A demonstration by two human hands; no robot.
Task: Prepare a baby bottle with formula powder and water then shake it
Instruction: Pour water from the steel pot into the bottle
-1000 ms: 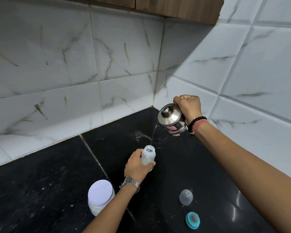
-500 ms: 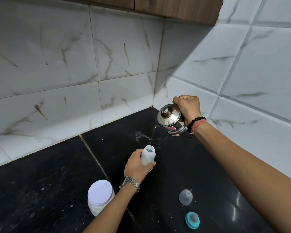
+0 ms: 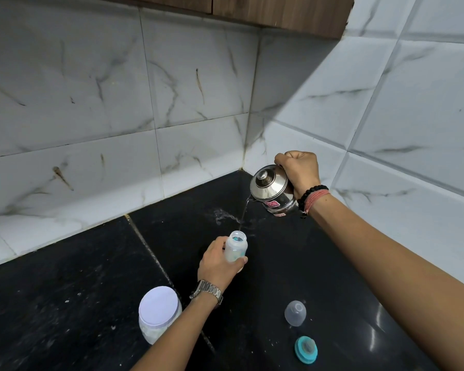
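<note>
Teat ring (image 3: 306, 349), teal, lay loose on the black counter (image 3: 65, 303) at near right, with the clear dome cap (image 3: 295, 313) just beyond it, both apart from the bottle; capping therefore not yet done. At near left stood a white jar (image 3: 158, 314) with its pale lid on, judged to be the formula container, partly behind the left forearm. Farther in, the left hand (image 3: 217, 266) gripped the open baby bottle (image 3: 235, 246), fingers and thumb curled round its body, bottle upright at the middle of the counter. A thin stream of water (image 3: 243, 212) fell into its mouth from the steel kettle (image 3: 272, 190), tilted spout-down and held from the right by the right hand (image 3: 299, 171), closed tight on what was taken to be the handle, hidden under the fist. Whether powder was already in the bottle could not be told; fill level unclear. Judged stage: water filling under way; ring, cap and shaking remained. Pale splash or residue (image 3: 223, 214) marked the counter behind the bottle. Nothing stood between kettle and bottle; narrow mouth made spillage the main risk. Marble-look tiles (image 3: 91, 103) met at the far corner.
</note>
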